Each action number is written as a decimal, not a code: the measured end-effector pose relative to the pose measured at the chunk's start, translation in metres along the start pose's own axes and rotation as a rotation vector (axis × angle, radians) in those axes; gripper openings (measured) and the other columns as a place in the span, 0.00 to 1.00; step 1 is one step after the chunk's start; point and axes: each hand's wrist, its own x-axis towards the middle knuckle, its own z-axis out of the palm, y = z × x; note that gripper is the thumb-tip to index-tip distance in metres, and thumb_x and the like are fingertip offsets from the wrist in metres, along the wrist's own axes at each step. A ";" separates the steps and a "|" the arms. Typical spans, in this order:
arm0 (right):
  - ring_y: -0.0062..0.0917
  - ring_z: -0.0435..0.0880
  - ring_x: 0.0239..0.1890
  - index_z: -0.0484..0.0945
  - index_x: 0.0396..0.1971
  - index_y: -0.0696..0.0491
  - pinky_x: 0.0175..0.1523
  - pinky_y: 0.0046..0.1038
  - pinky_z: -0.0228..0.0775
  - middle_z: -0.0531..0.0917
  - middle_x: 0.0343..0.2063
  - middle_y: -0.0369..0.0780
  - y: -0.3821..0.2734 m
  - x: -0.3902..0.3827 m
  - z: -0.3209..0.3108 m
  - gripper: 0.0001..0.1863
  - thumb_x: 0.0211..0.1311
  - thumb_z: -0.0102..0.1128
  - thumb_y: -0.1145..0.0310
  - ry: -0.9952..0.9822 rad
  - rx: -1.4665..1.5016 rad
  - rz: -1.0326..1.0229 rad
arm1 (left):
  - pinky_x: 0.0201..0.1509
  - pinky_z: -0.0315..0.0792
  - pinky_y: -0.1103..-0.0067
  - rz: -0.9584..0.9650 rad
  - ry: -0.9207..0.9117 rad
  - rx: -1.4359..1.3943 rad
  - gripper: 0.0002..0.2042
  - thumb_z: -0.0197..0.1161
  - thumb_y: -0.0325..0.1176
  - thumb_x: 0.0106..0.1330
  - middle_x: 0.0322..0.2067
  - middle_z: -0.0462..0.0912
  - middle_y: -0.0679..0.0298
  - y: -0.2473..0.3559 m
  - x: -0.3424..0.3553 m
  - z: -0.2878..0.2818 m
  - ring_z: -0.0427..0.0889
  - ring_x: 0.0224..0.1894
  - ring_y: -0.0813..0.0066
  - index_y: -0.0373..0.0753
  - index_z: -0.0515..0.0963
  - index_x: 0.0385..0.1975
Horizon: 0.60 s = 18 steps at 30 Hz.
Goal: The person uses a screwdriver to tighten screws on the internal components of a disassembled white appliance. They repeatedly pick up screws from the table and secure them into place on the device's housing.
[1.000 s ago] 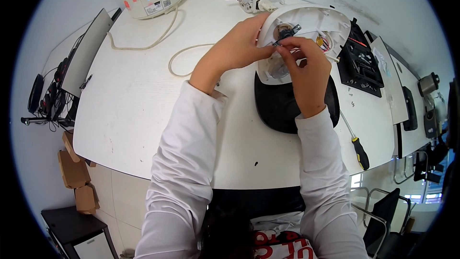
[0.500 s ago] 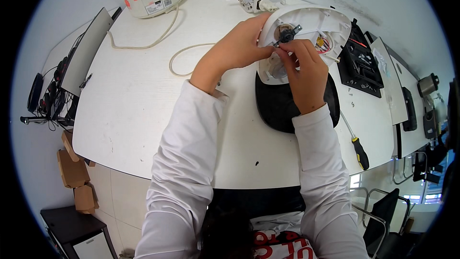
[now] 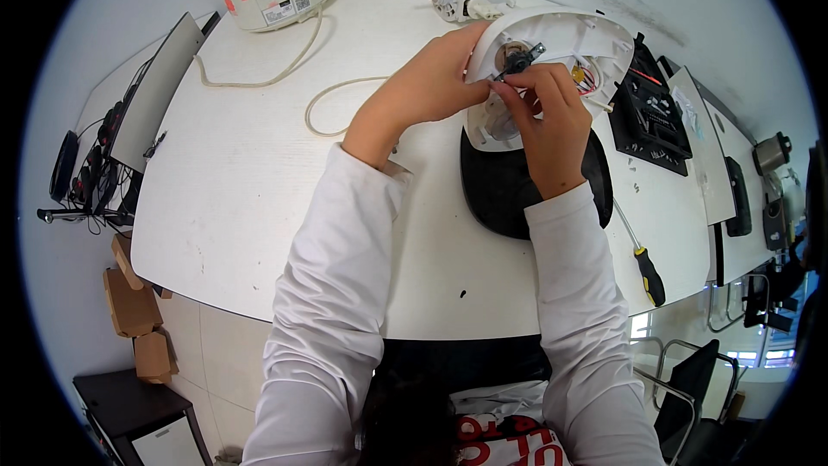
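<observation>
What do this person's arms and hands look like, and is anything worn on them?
Both arms are covered by long, loose sleeves of a pale, whitish cloth that creases at the elbows and ends in plain cuffs at the wrists. The left hand and the right hand are bare: no gloves show, and no watch, ring or band can be seen in this view. The sleeves carry no markings.

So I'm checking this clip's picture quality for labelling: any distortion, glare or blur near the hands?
Head view: strong fisheye bending, the white table's edge curves and a black rim rings the frame. Light is even and soft, no harsh glare. The left hand and right hand on the white housing look sharp; small parts between the fingertips are too tiny to resolve.
</observation>
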 end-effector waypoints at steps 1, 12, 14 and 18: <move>0.20 0.78 0.21 0.78 0.28 0.51 0.25 0.18 0.70 0.77 0.26 0.32 0.000 0.000 0.000 0.09 0.48 0.70 0.68 -0.001 -0.005 -0.003 | 0.49 0.70 0.77 -0.016 -0.005 -0.005 0.27 0.62 0.21 0.52 0.43 0.77 0.62 0.001 -0.001 -0.001 0.74 0.43 0.72 0.37 0.67 0.56; 0.21 0.79 0.22 0.79 0.29 0.50 0.26 0.19 0.72 0.78 0.29 0.33 0.004 -0.003 0.000 0.09 0.47 0.70 0.69 0.025 0.001 -0.062 | 0.50 0.70 0.76 -0.008 -0.003 -0.051 0.28 0.60 0.21 0.51 0.42 0.77 0.62 0.001 -0.001 0.000 0.74 0.43 0.73 0.38 0.67 0.56; 0.22 0.79 0.23 0.79 0.29 0.51 0.26 0.20 0.72 0.78 0.29 0.33 0.007 -0.005 0.001 0.09 0.47 0.69 0.71 0.031 -0.017 -0.089 | 0.50 0.70 0.76 -0.013 -0.007 -0.072 0.27 0.60 0.21 0.51 0.42 0.77 0.62 -0.002 -0.001 -0.001 0.74 0.43 0.73 0.38 0.67 0.56; 0.22 0.80 0.23 0.78 0.29 0.51 0.26 0.21 0.72 0.78 0.30 0.34 0.007 -0.004 0.000 0.08 0.48 0.68 0.73 0.038 -0.025 -0.091 | 0.50 0.70 0.77 -0.003 -0.006 -0.011 0.27 0.59 0.22 0.51 0.41 0.77 0.62 0.002 0.000 -0.001 0.75 0.43 0.74 0.37 0.67 0.55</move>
